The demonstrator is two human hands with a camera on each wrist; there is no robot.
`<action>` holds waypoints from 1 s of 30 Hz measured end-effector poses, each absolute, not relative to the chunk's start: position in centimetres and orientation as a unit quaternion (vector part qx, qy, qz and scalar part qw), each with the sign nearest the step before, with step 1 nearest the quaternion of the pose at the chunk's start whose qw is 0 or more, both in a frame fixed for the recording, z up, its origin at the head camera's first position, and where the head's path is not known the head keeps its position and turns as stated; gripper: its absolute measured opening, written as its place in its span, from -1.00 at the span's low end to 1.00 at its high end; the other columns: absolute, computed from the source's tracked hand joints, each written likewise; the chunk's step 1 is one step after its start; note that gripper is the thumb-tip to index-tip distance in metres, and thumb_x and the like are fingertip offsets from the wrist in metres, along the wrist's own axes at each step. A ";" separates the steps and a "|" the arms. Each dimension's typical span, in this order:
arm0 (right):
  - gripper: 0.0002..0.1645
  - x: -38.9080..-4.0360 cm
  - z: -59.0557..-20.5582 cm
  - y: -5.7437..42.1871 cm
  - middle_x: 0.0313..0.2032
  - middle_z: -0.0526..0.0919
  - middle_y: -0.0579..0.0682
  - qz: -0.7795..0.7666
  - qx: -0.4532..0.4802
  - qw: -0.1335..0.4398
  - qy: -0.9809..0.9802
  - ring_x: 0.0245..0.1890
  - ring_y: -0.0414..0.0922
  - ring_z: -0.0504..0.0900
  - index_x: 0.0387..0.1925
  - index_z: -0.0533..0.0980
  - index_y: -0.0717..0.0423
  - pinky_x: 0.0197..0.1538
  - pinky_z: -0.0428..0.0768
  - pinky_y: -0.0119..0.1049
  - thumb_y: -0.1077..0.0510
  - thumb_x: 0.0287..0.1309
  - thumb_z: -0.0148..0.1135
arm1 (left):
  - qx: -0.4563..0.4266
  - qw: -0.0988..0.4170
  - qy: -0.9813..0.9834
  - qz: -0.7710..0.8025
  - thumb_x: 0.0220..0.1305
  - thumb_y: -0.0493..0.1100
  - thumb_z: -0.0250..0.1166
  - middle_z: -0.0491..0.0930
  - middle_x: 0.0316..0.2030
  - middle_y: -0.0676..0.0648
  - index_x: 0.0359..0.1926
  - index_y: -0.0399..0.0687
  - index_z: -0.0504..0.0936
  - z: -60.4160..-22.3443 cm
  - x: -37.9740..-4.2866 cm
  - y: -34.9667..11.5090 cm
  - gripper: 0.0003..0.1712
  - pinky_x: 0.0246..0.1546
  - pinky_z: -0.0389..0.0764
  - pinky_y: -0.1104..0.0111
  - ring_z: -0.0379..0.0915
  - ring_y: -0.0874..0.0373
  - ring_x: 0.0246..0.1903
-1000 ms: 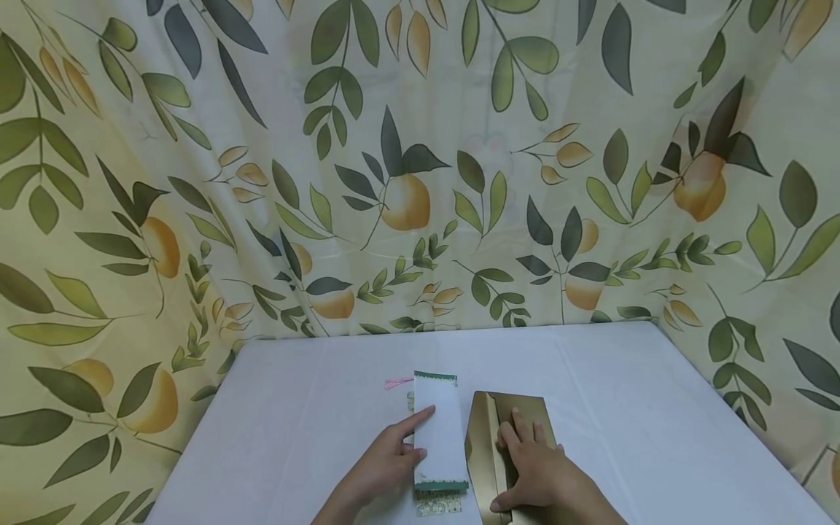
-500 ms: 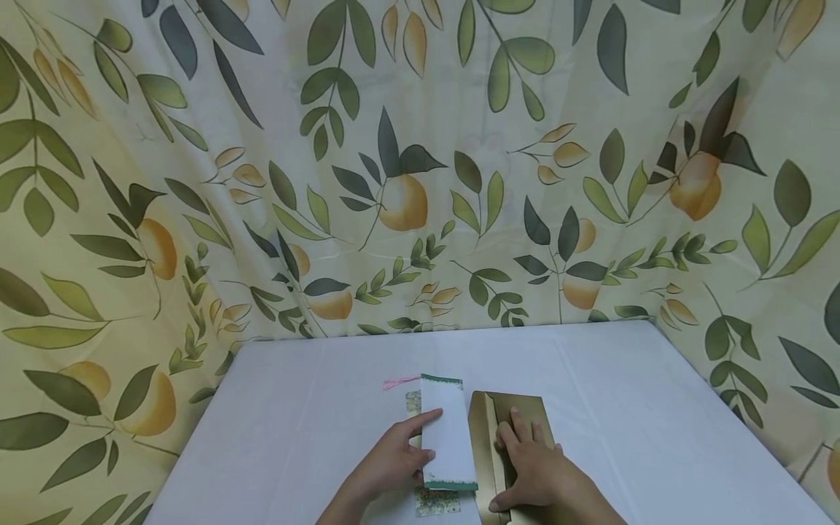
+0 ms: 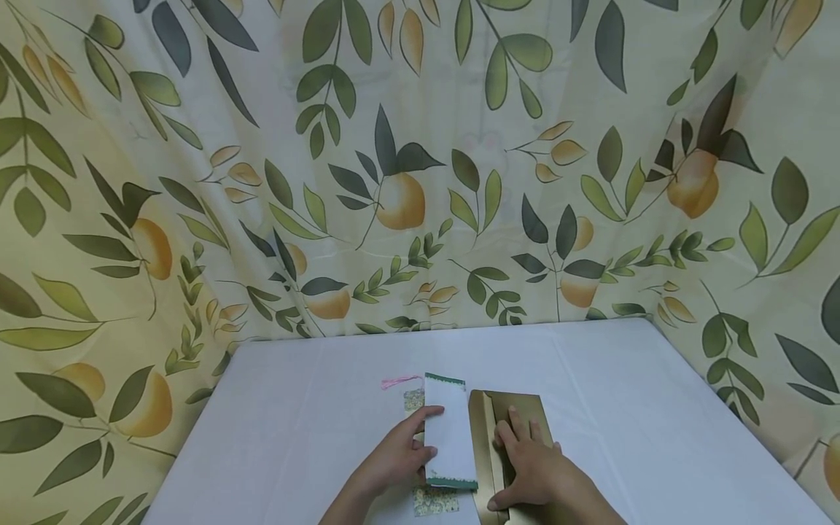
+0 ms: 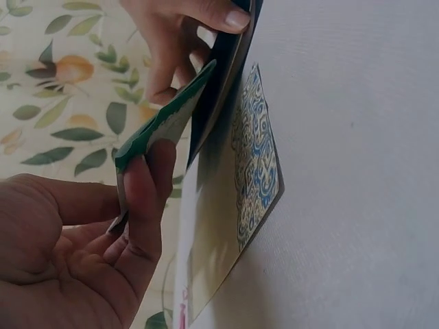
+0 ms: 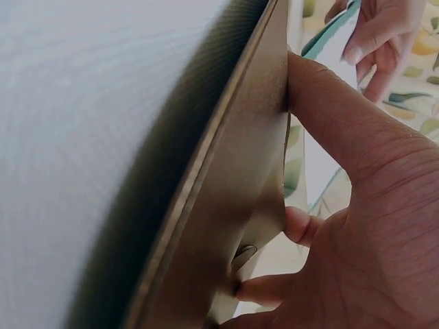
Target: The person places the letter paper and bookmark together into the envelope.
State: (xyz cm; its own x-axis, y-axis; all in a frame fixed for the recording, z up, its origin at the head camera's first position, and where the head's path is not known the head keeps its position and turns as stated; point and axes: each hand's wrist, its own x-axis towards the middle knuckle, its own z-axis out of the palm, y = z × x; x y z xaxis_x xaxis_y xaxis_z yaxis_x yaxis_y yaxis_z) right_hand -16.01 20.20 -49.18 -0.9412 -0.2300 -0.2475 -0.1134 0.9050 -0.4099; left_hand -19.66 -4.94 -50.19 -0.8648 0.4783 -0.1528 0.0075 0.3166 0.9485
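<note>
A white folded card with green ends (image 3: 453, 445) is held by my left hand (image 3: 398, 456) at its left edge, thumb and fingers gripping it. In the left wrist view the card (image 4: 175, 120) stands slightly raised off the table, its folded layers visible. My right hand (image 3: 534, 467) lies over a gold paper envelope (image 3: 482, 437), its thumb near the open flap edge and its other fingers on the panel. The right wrist view shows thumb and fingers at the edge of the gold panel (image 5: 240, 164). The card's lower right corner reaches over the envelope's left side.
Under the white card lies a patterned strip (image 3: 436, 502), cream with blue ornament at one end (image 4: 257, 164). A pink tassel (image 3: 400, 381) pokes out at upper left. The white table (image 3: 302, 408) meets a leaf-and-fruit curtain (image 3: 407, 160) behind.
My left hand has shifted right with the white card, bringing it against the gold envelope and uncovering more of the patterned strip. My right hand stays in place on the envelope.
</note>
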 end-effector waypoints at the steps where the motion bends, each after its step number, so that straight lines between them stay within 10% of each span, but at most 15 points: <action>1: 0.18 -16.0 -49.2 20.2 0.41 -0.14 0.31 -0.198 -0.090 0.146 0.965 0.29 0.49 -0.10 0.13 0.24 -0.06 -0.10 0.05 0.58 -0.48 -0.57 0.48 | 0.156 0.206 0.784 0.564 0.22 -0.36 0.22 0.37 0.11 -0.03 0.23 0.33 0.38 -50.2 -19.7 -4.9 -0.36 -0.48 0.55 0.26 0.55 0.14 -0.39; 19: 0.23 -15.9 -49.2 20.2 0.40 -0.12 0.31 -0.190 -0.099 0.134 0.968 0.29 0.47 -0.09 0.17 0.22 -0.02 -0.10 0.07 0.57 -0.50 -0.56 0.46 | 0.187 0.199 0.821 0.501 0.25 -0.24 0.23 0.42 0.06 -0.03 0.24 0.22 0.39 -50.9 -19.8 -3.9 -0.45 -0.43 0.45 0.30 0.42 0.20 -0.43; 30: 0.19 -15.8 -49.0 20.0 0.39 -0.09 0.33 -0.189 -0.103 0.125 0.969 0.28 0.49 -0.06 0.11 0.22 -0.04 -0.13 0.10 0.57 -0.50 -0.57 0.47 | 0.188 0.191 0.838 0.476 0.24 -0.28 0.22 0.33 -0.67 0.06 0.23 0.08 0.43 -51.1 -19.4 -2.6 -0.48 -0.71 0.28 0.36 0.16 0.21 -0.75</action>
State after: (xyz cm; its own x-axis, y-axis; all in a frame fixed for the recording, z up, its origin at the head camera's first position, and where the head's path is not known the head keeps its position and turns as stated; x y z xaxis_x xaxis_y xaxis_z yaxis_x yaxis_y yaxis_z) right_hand -15.82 20.05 -49.05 -0.9477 -0.2468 -0.2025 -0.1528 0.9076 -0.3911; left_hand -19.36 -2.57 -51.12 -0.8559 0.4975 -0.1409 0.1338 0.4764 0.8690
